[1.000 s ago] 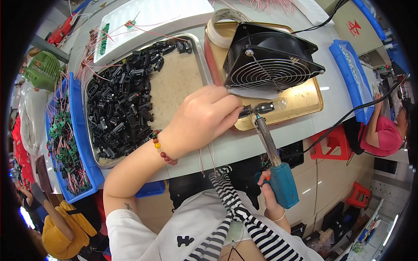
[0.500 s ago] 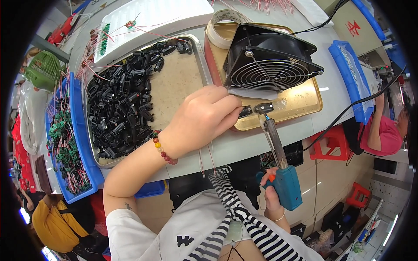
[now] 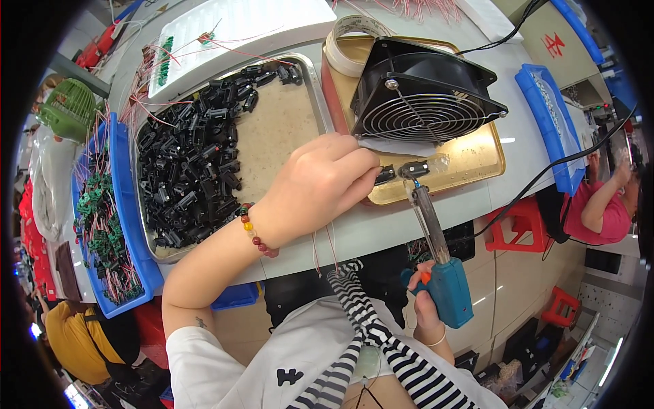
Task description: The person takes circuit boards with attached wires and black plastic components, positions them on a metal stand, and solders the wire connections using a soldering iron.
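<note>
My left hand [image 3: 320, 185], with a beaded bracelet at the wrist, pinches a small black connector [image 3: 385, 175] at the edge of the brass-coloured tray [image 3: 477, 160]; thin red wires hang from under the hand. My right hand [image 3: 428, 308] grips the blue pistol handle of a soldering iron [image 3: 436, 255], low by my body. The iron's tip meets a second black part [image 3: 414, 168] right beside the connector. A black square fan [image 3: 422, 95] stands on the tray just behind.
A steel tray [image 3: 272, 129] left of my hand holds several black connectors [image 3: 191, 177]. Blue bins [image 3: 122, 225] with green parts sit at the left edge, a white foam board [image 3: 238, 27] behind. Another person in red [image 3: 603, 204] sits at the right, near red stools.
The soldering iron's handle swung slightly right and lower while its tip stayed at the connector. My left hand has hardly moved.
</note>
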Demonstrator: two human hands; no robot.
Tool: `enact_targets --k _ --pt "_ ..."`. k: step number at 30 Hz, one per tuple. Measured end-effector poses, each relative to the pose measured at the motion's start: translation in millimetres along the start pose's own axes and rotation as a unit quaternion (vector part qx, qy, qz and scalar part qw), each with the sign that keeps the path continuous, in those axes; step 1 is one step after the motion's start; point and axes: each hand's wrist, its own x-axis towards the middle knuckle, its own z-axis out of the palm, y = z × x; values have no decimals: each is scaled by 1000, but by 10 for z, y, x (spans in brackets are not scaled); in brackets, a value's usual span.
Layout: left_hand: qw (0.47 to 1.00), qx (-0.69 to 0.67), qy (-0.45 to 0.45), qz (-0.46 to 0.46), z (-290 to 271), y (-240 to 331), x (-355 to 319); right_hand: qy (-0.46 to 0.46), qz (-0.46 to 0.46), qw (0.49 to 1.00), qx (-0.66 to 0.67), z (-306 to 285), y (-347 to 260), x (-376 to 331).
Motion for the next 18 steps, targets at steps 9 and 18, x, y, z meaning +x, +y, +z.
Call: enact_targets --k 9,18 --pt "990 -105 -65 -73 -89 10 54 12 9 1000 19 -15 11 -7" --pt "977 -35 -205 52 -422 -86 94 10 0 999 30 -25 16 5"
